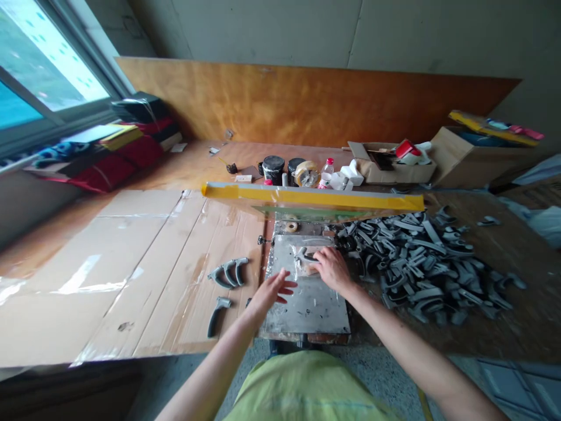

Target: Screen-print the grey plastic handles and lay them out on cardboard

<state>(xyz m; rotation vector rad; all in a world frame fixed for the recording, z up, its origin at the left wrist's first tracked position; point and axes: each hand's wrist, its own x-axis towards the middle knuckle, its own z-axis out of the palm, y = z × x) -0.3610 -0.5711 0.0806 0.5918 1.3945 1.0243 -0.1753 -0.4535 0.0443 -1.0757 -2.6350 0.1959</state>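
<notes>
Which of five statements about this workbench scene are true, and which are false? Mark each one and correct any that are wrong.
1. The right hand is at a small curved grey part over the flat grey metal plate. True.
2. The left hand grasps a round tape roll. False: it is open, and nothing shows in it.
3. A large heap of curved grey pieces lies right of the plate. True.
4. The flat brown cardboard sheet lies right of the plate. False: it lies left.
5. The clear red-capped bottle stands beyond the long yellow-edged bar. True.

Daylight from left window (56, 52); glare on clear tape (81, 273); wall (263, 29) dim; edges stretched.
</notes>
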